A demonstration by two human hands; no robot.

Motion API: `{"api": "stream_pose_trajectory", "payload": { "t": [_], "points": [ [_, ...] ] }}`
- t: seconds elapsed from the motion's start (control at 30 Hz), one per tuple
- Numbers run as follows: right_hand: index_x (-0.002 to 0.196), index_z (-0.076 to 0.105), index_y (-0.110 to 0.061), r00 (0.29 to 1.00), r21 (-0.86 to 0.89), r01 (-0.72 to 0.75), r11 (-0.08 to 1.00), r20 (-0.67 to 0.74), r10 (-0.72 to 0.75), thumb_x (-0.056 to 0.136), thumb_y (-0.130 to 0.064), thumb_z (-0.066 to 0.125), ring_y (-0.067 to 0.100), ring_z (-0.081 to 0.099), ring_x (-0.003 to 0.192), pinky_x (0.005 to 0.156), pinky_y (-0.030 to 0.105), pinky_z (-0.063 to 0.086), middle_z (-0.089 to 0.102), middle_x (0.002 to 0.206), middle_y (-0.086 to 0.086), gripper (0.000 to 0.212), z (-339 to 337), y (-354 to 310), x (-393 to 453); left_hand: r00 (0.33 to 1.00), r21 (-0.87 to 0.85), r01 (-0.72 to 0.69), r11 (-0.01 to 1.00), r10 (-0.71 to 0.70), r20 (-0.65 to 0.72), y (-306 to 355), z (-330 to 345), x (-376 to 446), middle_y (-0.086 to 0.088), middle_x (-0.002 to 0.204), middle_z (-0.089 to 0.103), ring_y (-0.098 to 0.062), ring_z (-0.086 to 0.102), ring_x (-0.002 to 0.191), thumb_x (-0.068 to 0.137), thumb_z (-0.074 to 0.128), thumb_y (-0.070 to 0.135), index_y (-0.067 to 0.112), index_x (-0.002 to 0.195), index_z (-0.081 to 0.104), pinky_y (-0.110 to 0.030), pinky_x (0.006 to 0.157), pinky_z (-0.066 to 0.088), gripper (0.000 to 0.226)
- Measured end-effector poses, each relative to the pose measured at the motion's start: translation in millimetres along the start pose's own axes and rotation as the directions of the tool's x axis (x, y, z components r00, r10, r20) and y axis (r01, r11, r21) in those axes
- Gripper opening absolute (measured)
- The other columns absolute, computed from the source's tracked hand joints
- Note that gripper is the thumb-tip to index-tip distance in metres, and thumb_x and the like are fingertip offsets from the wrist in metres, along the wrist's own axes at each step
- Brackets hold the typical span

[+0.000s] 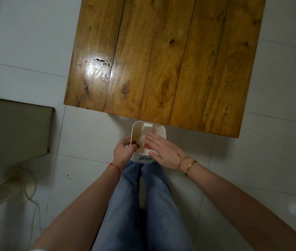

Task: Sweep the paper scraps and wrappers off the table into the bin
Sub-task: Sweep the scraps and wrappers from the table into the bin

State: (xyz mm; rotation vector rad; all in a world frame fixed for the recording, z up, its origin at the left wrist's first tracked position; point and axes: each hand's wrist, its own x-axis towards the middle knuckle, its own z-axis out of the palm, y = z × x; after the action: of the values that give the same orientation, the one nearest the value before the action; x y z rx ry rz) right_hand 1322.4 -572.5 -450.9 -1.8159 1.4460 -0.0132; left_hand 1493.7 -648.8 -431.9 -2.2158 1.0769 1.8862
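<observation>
A small white bin (160, 128) stands on the floor just below the near edge of the wooden plank table (161, 60). My left hand (122, 151) is at the bin's left rim, fingers curled around a red wrapper (134, 142). My right hand (161, 151) lies flat and spread over the bin's mouth, holding nothing that I can see. Inside the bin, white paper and red scraps (146, 146) show between my hands. The tabletop shows only bare wood.
White floor tiles (261, 151) surround the table. A cardboard box (13, 131) sits at the left, with a fan (7, 192) and its cord below it. My legs in blue jeans (143, 205) are right behind the bin.
</observation>
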Motion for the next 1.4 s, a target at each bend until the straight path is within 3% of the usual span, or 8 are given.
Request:
{"api": "stream_pose_trajectory", "payload": {
  "t": [0.4, 0.53, 0.6, 0.7, 0.83, 1.0, 1.17, 1.4],
  "points": [
    [0.152, 0.015, -0.017, 0.848, 0.386, -0.357, 0.851, -0.249, 0.469, 0.1, -0.035, 0.04, 0.022, 0.018, 0.146, 0.116, 0.043, 0.028, 0.014, 0.16, 0.004, 0.06, -45, -42, -38, 0.997, -0.114, -0.077, 0.99, 0.079, 0.015, 28, -33, -64, -0.011, 0.121, 0.063, -0.027, 0.06, 0.109, 0.083, 0.066, 0.014, 0.019, 0.122, 0.059, -0.045, 0.099, 0.051, 0.04],
    [0.15, 0.017, -0.018, 0.759, 0.573, -0.331, 0.75, -0.31, 0.572, 0.098, -0.033, 0.045, 0.014, 0.048, 0.116, 0.089, 0.026, 0.044, 0.04, 0.136, -0.002, 0.061, -70, -60, -36, 0.984, -0.149, -0.18, 0.972, 0.181, -0.005, 56, -38, -81, -0.008, 0.119, 0.065, -0.024, 0.061, 0.108, 0.084, 0.066, 0.016, 0.024, 0.115, 0.062, -0.041, 0.098, 0.051, 0.033],
    [0.144, 0.03, -0.018, 0.734, 0.64, -0.309, 0.704, -0.31, 0.604, 0.099, -0.033, 0.043, 0.018, 0.058, 0.103, 0.082, 0.032, 0.053, 0.054, 0.123, 0.002, 0.049, -82, -64, -33, 0.975, -0.162, -0.221, 0.962, 0.223, -0.006, 70, -39, -89, -0.008, 0.118, 0.065, -0.021, 0.061, 0.104, 0.085, 0.066, 0.016, 0.027, 0.11, 0.063, -0.04, 0.097, 0.051, 0.027],
    [0.141, 0.033, -0.02, 0.728, 0.701, -0.296, 0.649, -0.275, 0.629, 0.1, -0.034, 0.04, 0.019, 0.064, 0.087, 0.073, 0.04, 0.058, 0.063, 0.107, 0.006, 0.044, -101, -65, -29, 0.967, -0.16, -0.253, 0.954, 0.254, -0.014, 86, -40, -95, -0.01, 0.12, 0.064, -0.026, 0.06, 0.109, 0.084, 0.067, 0.015, 0.019, 0.121, 0.061, -0.044, 0.101, 0.05, 0.037],
    [0.143, 0.029, -0.022, 0.735, 0.686, -0.281, 0.671, -0.296, 0.611, 0.101, -0.034, 0.04, 0.015, 0.064, 0.077, 0.059, 0.028, 0.057, 0.064, 0.1, 0.004, 0.045, -129, -67, -19, 0.958, -0.168, -0.284, 0.944, 0.284, -0.023, 113, -45, -98, -0.014, 0.128, 0.062, -0.03, 0.058, 0.116, 0.084, 0.067, 0.016, 0.011, 0.132, 0.056, -0.048, 0.103, 0.048, 0.05],
    [0.147, 0.022, -0.023, 0.735, 0.679, -0.269, 0.683, -0.313, 0.601, 0.1, -0.032, 0.041, 0.022, 0.065, 0.086, 0.07, 0.042, 0.06, 0.062, 0.112, 0.006, 0.051, -172, -68, 7, 0.928, -0.14, -0.371, 0.918, 0.374, -0.009, 158, -60, -90, -0.013, 0.13, 0.061, -0.03, 0.056, 0.119, 0.09, 0.057, 0.013, 0.014, 0.133, 0.056, -0.049, 0.103, 0.048, 0.043],
    [0.147, 0.021, -0.023, 0.714, 0.675, -0.257, 0.691, -0.349, 0.606, 0.1, -0.034, 0.041, 0.02, 0.063, 0.09, 0.069, 0.033, 0.058, 0.06, 0.118, 0.004, 0.053, -215, -66, 47, 0.87, -0.052, -0.485, 0.873, 0.488, 0.069, 210, -79, -63, -0.006, 0.124, 0.063, -0.022, 0.057, 0.112, 0.094, 0.052, 0.01, 0.017, 0.134, 0.055, -0.022, 0.077, 0.048, 0.041],
    [0.149, 0.02, -0.025, 0.701, 0.716, -0.269, 0.644, -0.313, 0.641, 0.099, -0.035, 0.042, 0.023, 0.061, 0.098, 0.083, 0.044, 0.056, 0.06, 0.121, 0.005, 0.055, -264, -55, 117, 0.853, 0.031, -0.51, 0.86, 0.501, 0.146, 278, -116, -8, 0.009, 0.114, 0.059, -0.012, 0.053, 0.103, 0.092, 0.051, 0.009, 0.023, 0.136, 0.05, -0.016, 0.072, 0.044, 0.047]
  ]
}}
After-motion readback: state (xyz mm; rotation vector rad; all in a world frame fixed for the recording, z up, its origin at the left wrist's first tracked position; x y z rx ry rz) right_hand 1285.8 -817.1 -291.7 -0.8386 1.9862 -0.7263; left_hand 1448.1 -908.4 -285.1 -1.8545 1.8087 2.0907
